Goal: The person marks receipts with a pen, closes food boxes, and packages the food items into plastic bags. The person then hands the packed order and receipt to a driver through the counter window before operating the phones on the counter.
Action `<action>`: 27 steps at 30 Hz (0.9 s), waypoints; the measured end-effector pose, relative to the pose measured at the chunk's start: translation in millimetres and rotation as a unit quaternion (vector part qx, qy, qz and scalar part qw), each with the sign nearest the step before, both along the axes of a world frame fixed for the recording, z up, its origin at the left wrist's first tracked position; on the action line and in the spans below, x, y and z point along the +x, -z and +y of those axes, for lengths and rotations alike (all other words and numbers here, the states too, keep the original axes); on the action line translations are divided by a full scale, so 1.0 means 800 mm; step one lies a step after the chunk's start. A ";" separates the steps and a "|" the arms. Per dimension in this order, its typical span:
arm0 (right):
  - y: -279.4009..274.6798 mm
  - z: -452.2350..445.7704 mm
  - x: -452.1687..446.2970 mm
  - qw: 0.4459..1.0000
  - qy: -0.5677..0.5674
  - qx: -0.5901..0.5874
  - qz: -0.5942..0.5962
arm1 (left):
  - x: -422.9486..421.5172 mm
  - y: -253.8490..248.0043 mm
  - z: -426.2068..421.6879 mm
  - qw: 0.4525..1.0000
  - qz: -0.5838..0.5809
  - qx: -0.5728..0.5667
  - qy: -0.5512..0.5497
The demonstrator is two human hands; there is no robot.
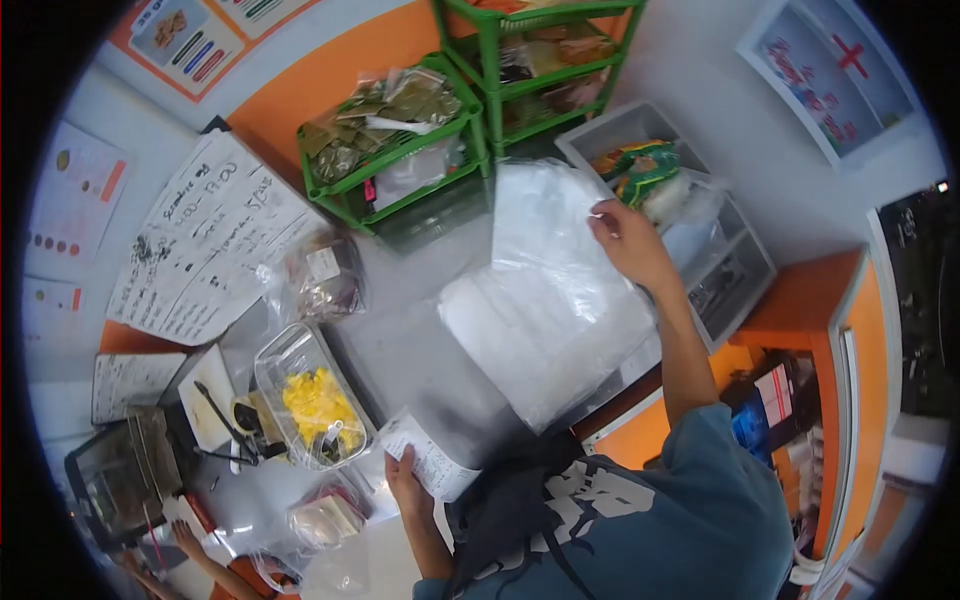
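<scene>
My left hand (403,480) grips a white slip of paper (430,458) covered in small text, low in the view. Higher up on the right, my right hand (622,240) has its fingers curled and pinched at the edge of a clear plastic bag (548,205). That bag lies on a wide stack of plastic bags (555,325) spread over the metal counter (410,330). Left of the paper, a clear tray (268,350) holds yellow pieces (322,410).
Green racks (470,130) with packets and a grey divided bin (745,275) line the back. A handwritten whiteboard (205,240) leans left, near a bagged bundle (322,270). Black-handled tongs (225,420) lie by a white board. Another person's hand (187,540) shows at lower left.
</scene>
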State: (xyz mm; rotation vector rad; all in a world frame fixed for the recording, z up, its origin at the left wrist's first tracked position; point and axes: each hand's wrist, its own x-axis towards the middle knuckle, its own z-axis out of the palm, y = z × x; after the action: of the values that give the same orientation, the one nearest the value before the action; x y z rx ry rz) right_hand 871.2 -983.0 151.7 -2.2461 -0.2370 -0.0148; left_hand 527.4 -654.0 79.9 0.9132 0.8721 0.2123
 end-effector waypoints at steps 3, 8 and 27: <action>0.050 0.076 0.034 0.982 -0.157 0.093 0.056 | -0.010 0.024 -0.021 0.997 0.058 -0.035 -0.026; 0.135 0.239 0.115 0.960 -0.217 -0.125 -0.124 | -0.026 0.059 -0.043 0.986 0.166 0.010 0.007; 0.140 0.264 0.214 0.948 -0.153 -0.130 -0.248 | -0.041 0.061 -0.013 0.986 0.125 0.004 -0.108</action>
State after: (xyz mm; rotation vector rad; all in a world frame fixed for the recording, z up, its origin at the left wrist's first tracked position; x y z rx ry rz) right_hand 1042.4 -772.2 39.6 -2.4086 -0.9032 -0.4061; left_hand 494.7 -664.4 30.7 0.8642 1.2059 0.2925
